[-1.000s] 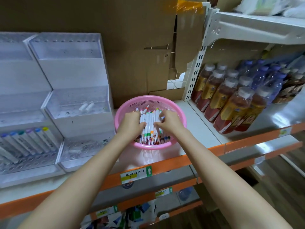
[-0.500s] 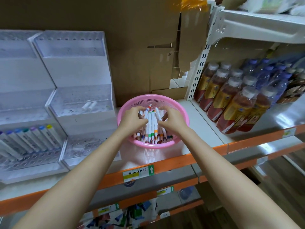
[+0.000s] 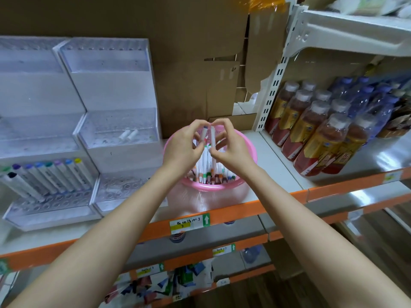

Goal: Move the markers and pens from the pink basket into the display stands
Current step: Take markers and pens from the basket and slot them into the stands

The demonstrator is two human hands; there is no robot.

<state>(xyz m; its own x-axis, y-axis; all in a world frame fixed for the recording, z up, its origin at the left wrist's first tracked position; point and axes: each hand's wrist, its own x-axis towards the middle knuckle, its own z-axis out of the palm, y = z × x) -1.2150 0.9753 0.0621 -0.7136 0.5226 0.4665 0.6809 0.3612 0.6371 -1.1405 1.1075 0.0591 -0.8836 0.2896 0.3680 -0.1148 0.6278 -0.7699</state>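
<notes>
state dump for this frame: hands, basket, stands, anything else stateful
left hand: shut on a marker, raised over the basket
right hand: shut on a second marker, raised upright
pink basket: on the shelf, many markers left inside
left stand: bottom tier holds a row of markers, tilted
right stand: mostly empty; two white pieces lie in the middle tier
bottles: capped, upright

My fingers [image 3: 201, 127] pinch smooth white plastic markers [image 3: 213, 138] over a glossy pink plastic basket [image 3: 250, 158]. At nine o'clock stand clear, speckled acrylic stands [image 3: 117, 121]; at twelve, matt brown cardboard [image 3: 189, 63]; at three, shiny plastic bottles [image 3: 311, 134].
</notes>
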